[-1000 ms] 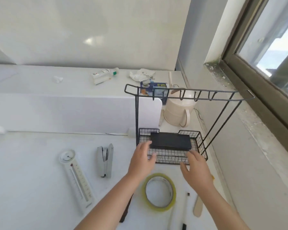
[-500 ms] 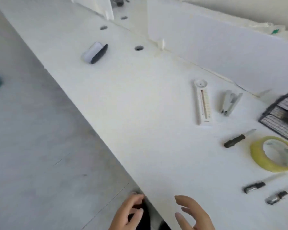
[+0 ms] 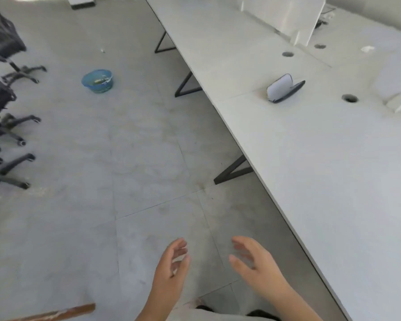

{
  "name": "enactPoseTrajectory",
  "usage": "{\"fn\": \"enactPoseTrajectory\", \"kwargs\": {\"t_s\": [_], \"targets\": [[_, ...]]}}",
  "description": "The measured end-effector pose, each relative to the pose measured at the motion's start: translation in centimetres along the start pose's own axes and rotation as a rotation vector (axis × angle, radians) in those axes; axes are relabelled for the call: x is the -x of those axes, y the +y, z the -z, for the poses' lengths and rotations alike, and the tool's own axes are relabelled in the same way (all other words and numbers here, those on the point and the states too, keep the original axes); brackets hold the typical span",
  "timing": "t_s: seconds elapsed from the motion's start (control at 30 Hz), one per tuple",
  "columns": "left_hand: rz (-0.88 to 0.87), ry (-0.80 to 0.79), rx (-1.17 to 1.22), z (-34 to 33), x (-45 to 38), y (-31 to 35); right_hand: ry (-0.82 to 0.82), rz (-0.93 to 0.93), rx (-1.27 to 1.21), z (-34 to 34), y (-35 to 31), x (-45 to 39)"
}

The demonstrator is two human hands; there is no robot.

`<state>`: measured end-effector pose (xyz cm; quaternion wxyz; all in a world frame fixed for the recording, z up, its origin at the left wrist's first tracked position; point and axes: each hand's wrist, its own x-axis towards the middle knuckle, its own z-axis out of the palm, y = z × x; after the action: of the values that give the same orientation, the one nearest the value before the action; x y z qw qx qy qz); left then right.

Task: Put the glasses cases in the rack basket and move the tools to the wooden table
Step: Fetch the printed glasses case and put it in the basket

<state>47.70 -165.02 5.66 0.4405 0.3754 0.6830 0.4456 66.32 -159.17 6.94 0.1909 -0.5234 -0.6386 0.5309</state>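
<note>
Both hands are empty, left hand (image 3: 171,269) and right hand (image 3: 257,262) with fingers spread, over the floor. Farther off, one glasses case (image 3: 284,89) sits open on the white table (image 3: 322,181), not yet in the basket; rack and tools aren't in view.

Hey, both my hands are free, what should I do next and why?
Probably step toward the open white-and-dark glasses case lying on the long white desk and reach with the right hand; both it and the left hand are empty, over the floor.
</note>
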Motion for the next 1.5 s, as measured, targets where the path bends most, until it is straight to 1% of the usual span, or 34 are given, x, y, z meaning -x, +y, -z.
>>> {"fn": "enactPoseTrajectory", "kwargs": {"t_s": [0.07, 0.17, 0.23, 0.37, 0.43, 0.57, 0.63, 0.7, 0.8, 0.9, 1.0, 1.1, 1.2, 1.3, 1.4, 1.47, 1.5], "targets": [[-0.009, 0.003, -0.006, 2.1, -2.5, 0.4, 0.018, -0.006, -0.021, -1.0, -1.8, -2.3], [0.033, -0.037, -0.014, 3.5, -6.2, 0.1, 0.080, -0.066, -0.072, -1.2, -3.3, -5.0], [0.063, -0.053, -0.029, 3.4, -8.9, -0.3, 0.134, -0.117, -0.102, -0.7, -3.3, -7.2], [0.102, -0.077, -0.043, 2.2, -15.8, -0.2, 0.184, -0.180, -0.120, 1.4, -2.5, -13.3], [0.094, -0.074, -0.040, 1.5, -20.3, 1.2, 0.223, -0.185, -0.133, 2.8, -2.8, -17.3], [0.026, -0.077, -0.051, -0.2, -30.1, 6.2, 0.235, -0.121, -0.188, 6.9, -5.7, -26.8], [-0.029, -0.108, -0.072, -1.4, -34.7, 9.2, 0.277, -0.065, -0.209, 9.4, -7.6, -31.1], [-0.061, -0.148, -0.078, -2.5, -38.7, 11.5, 0.319, -0.052, -0.228, 11.4, -8.7, -34.4], [-0.051, -0.218, -0.093, -4.3, -43.1, 13.2, 0.384, -0.084, -0.262, 13.4, -8.3, -37.2], [-0.008, -0.287, -0.134, -6.1, -47.0, 13.3, 0.469, -0.181, -0.299, 14.5, -6.9, -38.6], [0.027, -0.420, -0.184, -7.8, -51.1, 13.5, 0.588, -0.290, -0.348, 15.4, -5.7, -40.0], [-0.014, -0.574, -0.238, -9.5, -56.2, 14.9, 0.760, -0.376, -0.381, 16.4, -5.7, -42.1], [-0.107, -0.740, -0.264, -11.9, -62.5, 17.9, 0.949, -0.422, -0.376, 17.8, -7.0, -44.8], [-0.211, -0.876, -0.290, -14.8, -69.0, 21.6, 1.097, -0.454, -0.301, 20.3, -8.9, -47.2], [-0.318, -0.956, -0.323, -18.1, -73.9, 24.5, 1.315, -0.482, -0.209, 23.0, -10.2, -48.7], [-0.405, -0.982, -0.355, -20.1, -75.7, 25.3, 1.446, -0.576, -0.142, 24.4, -10.6, -49.6], [-0.453, -0.991, -0.388, -21.0, -76.2, 25.3, 1.480, -0.632, -0.091, 24.9, -10.6, -50.0]]}}
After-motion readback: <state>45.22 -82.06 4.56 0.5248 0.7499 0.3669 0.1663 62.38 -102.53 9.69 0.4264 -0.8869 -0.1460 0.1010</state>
